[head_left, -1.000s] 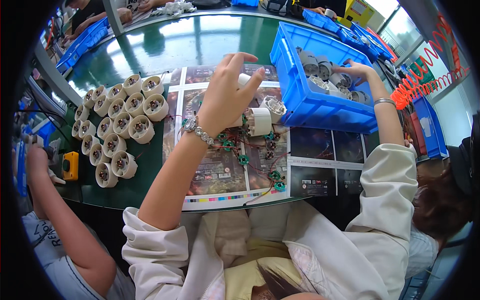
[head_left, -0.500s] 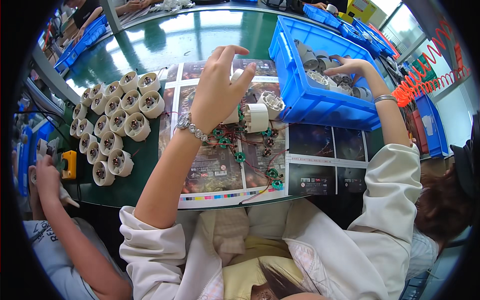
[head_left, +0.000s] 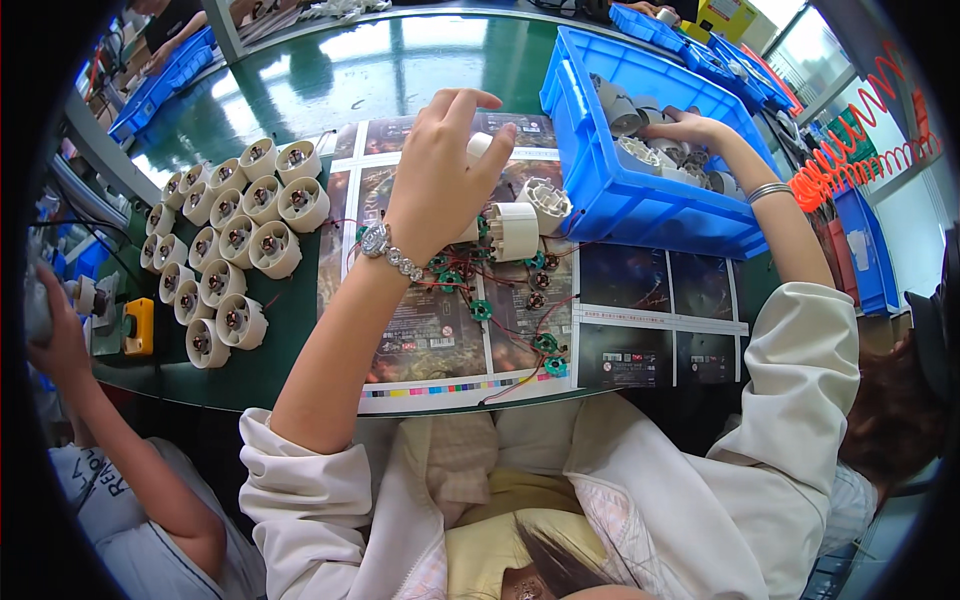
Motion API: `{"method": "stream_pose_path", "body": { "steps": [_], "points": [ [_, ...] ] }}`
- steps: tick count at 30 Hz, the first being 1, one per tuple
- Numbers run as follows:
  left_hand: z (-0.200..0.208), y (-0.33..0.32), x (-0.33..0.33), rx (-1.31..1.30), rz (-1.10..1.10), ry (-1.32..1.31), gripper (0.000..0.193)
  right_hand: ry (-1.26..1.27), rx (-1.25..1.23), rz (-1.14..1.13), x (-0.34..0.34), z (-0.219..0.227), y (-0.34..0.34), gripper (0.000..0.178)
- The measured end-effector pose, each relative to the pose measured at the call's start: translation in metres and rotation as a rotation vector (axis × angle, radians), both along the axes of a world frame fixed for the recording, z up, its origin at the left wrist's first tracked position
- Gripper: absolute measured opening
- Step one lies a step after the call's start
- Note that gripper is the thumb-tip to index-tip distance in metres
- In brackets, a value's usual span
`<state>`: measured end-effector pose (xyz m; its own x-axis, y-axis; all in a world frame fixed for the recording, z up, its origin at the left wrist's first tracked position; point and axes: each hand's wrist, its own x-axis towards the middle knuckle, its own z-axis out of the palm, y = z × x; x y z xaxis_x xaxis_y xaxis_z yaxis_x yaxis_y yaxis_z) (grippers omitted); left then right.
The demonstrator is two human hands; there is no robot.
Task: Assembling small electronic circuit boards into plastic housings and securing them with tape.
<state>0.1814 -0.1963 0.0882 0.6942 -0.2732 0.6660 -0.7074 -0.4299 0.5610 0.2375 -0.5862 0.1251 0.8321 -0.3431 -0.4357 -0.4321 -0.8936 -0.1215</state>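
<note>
Over the glossy green bench, my left hand, fingers spread, hangs near a white plastic cylinder; my right hand, grip hidden, dips among grey cylindrical parts in a blue plastic bin; I'd pinch lightly.

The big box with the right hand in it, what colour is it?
The box is bright blue; it shows best in the head view.

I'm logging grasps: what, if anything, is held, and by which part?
Cannot tell: the left hand partly hides a white cylinder; the right hand is among parts in the blue bin, grip unclear.
</note>
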Motion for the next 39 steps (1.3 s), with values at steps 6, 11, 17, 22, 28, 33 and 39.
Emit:
{"method": "stream_pose_path", "body": {
  "steps": [6, 11, 17, 22, 28, 33, 39],
  "points": [
    [0.006, 0.002, -0.001, -0.117, 0.012, 0.011, 0.025, 0.007, 0.011, -0.056, -0.003, 0.012, -0.005, 0.102],
    [0.009, 0.002, 0.001, -0.183, 0.067, -0.078, 0.019, 0.122, 0.063, -0.041, -0.008, 0.023, -0.002, 0.102],
    [0.004, 0.005, 0.005, -0.23, 0.089, -0.136, 0.013, 0.153, 0.034, -0.146, -0.008, 0.029, -0.001, 0.1],
    [0.008, 0.003, 0.0, -0.209, 0.078, -0.103, 0.009, 0.102, 0.14, -0.152, -0.006, 0.018, -0.032, 0.097],
    [0.008, 0.003, 0.002, -0.211, 0.106, -0.165, 0.007, 0.068, 0.036, -0.176, -0.006, 0.018, -0.01, 0.094],
    [0.007, 0.005, 0.002, -0.196, 0.107, -0.163, 0.006, 0.127, -0.02, -0.153, -0.011, 0.024, 0.015, 0.095],
    [0.007, 0.007, 0.008, -0.208, 0.118, -0.179, 0.006, 0.082, 0.099, -0.087, -0.014, 0.023, -0.006, 0.098]
  ]
}}
